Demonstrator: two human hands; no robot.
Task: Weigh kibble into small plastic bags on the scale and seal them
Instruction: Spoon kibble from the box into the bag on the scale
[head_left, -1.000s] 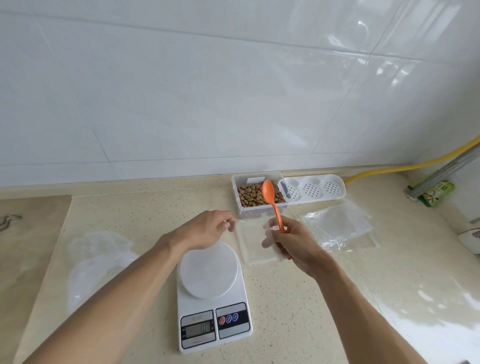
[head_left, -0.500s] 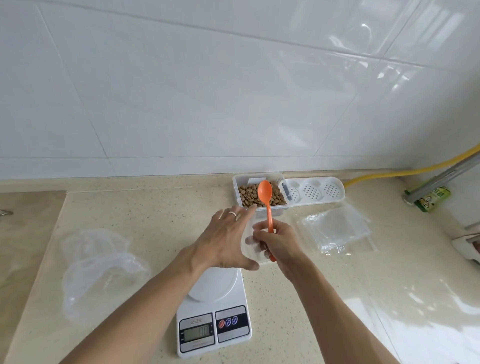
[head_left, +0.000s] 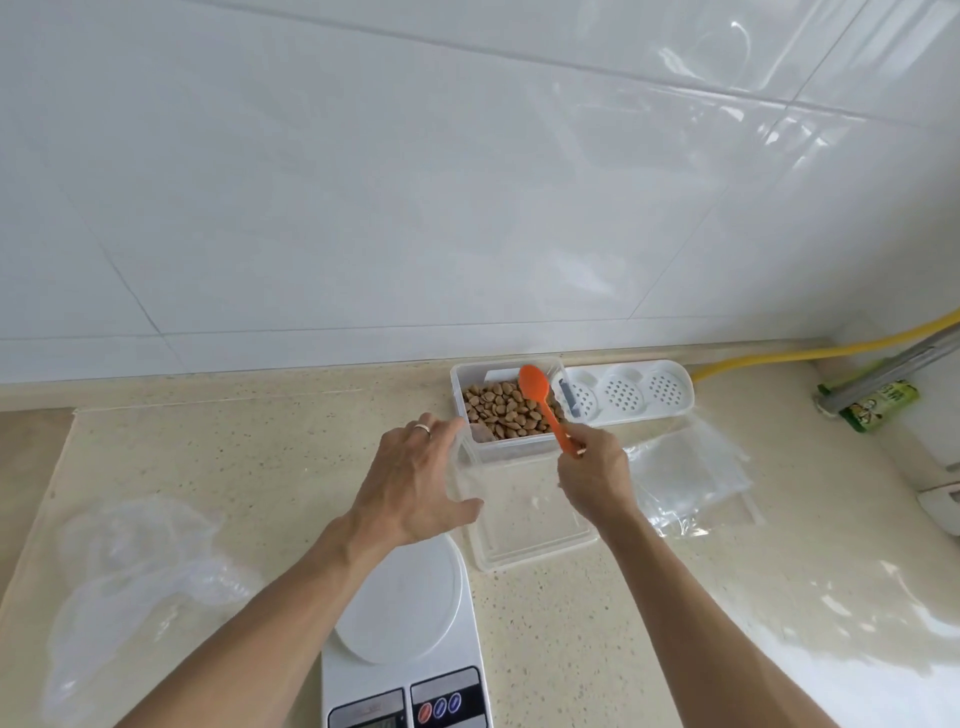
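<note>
While the right hand (head_left: 592, 478) pinches the spoon (head_left: 543, 405) — bowl over the kibble (head_left: 501, 410) in the box (head_left: 511, 451) | left hand (head_left: 415, 483) spread, holding a clear bag (head_left: 511, 506) between both hands | scale (head_left: 405, 613) below the left wrist — bare

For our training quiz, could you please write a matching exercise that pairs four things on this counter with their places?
Things:
1. orange spoon
2. kibble
3. scale
4. stack of plastic bags

Places:
A. in the clear tub by the wall
B. flat on the counter, right of the hands
C. in the right hand
D. nearest the camera, platform bare

Pairs: 1-C, 2-A, 3-D, 4-B
</note>
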